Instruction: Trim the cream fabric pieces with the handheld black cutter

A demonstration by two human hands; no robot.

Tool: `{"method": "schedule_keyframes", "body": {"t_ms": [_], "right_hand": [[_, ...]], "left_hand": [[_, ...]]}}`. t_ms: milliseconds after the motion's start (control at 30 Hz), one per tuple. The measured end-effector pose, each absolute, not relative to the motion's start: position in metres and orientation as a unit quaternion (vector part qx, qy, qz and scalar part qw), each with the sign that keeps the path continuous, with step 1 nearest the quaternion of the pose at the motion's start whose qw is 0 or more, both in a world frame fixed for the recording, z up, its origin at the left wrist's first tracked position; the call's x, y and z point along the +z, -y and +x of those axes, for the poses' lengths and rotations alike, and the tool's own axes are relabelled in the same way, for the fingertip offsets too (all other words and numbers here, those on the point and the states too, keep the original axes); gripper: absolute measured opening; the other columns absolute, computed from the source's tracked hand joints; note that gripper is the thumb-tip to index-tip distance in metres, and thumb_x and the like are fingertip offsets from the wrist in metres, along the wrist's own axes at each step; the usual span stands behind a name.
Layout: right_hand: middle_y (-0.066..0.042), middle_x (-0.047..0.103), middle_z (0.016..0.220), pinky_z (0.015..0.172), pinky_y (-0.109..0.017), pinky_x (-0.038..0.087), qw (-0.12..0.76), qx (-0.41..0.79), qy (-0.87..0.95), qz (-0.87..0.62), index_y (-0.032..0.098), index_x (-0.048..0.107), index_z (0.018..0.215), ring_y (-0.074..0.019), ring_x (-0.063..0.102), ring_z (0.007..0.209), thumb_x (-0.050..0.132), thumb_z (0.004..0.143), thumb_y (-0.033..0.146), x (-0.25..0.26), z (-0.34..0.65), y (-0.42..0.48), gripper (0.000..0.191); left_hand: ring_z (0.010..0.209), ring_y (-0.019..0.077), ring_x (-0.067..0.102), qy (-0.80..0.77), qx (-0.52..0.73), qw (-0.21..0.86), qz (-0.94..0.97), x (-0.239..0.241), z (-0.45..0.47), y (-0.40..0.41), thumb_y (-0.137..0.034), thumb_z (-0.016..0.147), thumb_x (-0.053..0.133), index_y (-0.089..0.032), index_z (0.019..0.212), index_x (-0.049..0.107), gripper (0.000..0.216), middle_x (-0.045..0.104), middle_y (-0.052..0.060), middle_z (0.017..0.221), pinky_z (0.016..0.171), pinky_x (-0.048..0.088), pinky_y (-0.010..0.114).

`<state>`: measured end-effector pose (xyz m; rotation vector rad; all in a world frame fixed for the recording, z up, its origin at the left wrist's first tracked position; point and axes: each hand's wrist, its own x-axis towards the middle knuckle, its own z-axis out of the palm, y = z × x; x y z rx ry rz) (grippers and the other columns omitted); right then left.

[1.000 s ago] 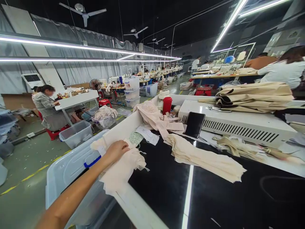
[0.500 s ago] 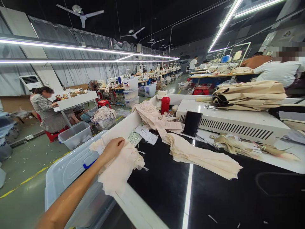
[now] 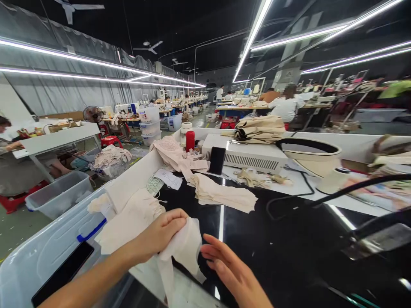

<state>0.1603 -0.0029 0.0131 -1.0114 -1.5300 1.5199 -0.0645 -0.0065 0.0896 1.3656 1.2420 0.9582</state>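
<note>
Between the thumb and fingers of my left hand [image 3: 163, 233] is a pale cream fabric piece [image 3: 188, 244], which hangs down over the table's near edge. Just right of it, my right hand [image 3: 229, 269] has its fingers apart; its fingertips come close to the cloth, and whether they touch I cannot tell. Behind my left hand, a pile of similar fabric pieces [image 3: 128, 218] lies over the table's left rim. A layered stack of cut fabric [image 3: 224, 192] rests farther back on the black tabletop [image 3: 257, 239].
Beyond the stack are a phone [image 3: 217, 160], a white vented box [image 3: 244, 154] and a red bottle [image 3: 190, 140]. A lidded plastic bin [image 3: 41, 248], with a dark phone [image 3: 64, 273] on it, stands at left. To the right are a thread cone [image 3: 334, 179] and a blurred machine part [image 3: 379, 241].
My left hand has moved from the pile toward the table's middle, now carrying a fabric piece. My right hand has come into view, and the view has turned right.
</note>
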Motion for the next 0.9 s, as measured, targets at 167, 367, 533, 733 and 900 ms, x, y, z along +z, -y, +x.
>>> {"method": "schedule_keyframes", "body": {"t_ms": [167, 367, 533, 733, 900], "right_hand": [[-0.009, 0.077, 0.089, 0.093, -0.042, 0.055, 0.284, 0.759, 0.53, -0.25, 0.015, 0.077, 0.105, -0.0298, 0.074, 0.095, 0.077, 0.07, 0.078, 0.018, 0.131, 0.008, 0.072], [-0.004, 0.07, 0.082, 0.072, -0.028, 0.051, 0.293, 0.77, 0.495, -0.275, 0.017, 0.075, 0.095, -0.0167, 0.064, 0.072, 0.084, 0.072, 0.065, 0.005, 0.138, 0.02, 0.053], [0.001, 0.058, 0.068, 0.063, -0.024, 0.044, 0.276, 0.776, 0.495, -0.278, 0.016, 0.072, 0.081, -0.0089, 0.047, 0.057, 0.086, 0.068, 0.064, 0.0, 0.135, 0.021, 0.051], [0.003, 0.054, 0.062, 0.06, -0.023, 0.039, 0.266, 0.764, 0.493, -0.321, 0.015, 0.067, 0.071, -0.0076, 0.043, 0.055, 0.084, 0.065, 0.07, -0.01, 0.132, 0.024, 0.058], [0.008, 0.041, 0.052, 0.049, -0.024, 0.026, 0.235, 0.716, 0.547, -0.364, 0.018, 0.059, 0.07, -0.0061, 0.033, 0.047, 0.075, 0.069, 0.08, -0.007, 0.139, 0.025, 0.064]], "left_hand": [[0.063, 0.0112, 0.037, -0.466, 0.376, 0.521, 0.608, 0.065, -0.038, 0.004, -0.056, 0.089, 0.06, -0.018, 0.08, 0.054, 0.04, 0.046, -0.004, 0.07, 0.056, 0.03, 0.022], [0.066, 0.0121, 0.044, -0.466, 0.366, 0.485, 0.643, 0.053, -0.034, 0.002, -0.041, 0.088, 0.061, -0.016, 0.078, 0.061, 0.027, 0.054, -0.002, 0.072, 0.058, 0.033, 0.023], [0.06, 0.0106, 0.037, -0.48, 0.362, 0.492, 0.63, 0.054, -0.034, 0.005, -0.042, 0.089, 0.06, -0.017, 0.082, 0.061, 0.026, 0.046, -0.005, 0.066, 0.054, 0.028, 0.023], [0.058, 0.0102, 0.035, -0.485, 0.347, 0.496, 0.631, 0.052, -0.037, 0.007, -0.042, 0.092, 0.058, -0.017, 0.082, 0.058, 0.027, 0.044, -0.006, 0.064, 0.053, 0.027, 0.023], [0.058, 0.0105, 0.033, -0.482, 0.35, 0.487, 0.639, 0.048, -0.04, 0.005, -0.044, 0.095, 0.056, -0.018, 0.082, 0.055, 0.029, 0.043, -0.006, 0.064, 0.052, 0.025, 0.023]]}}
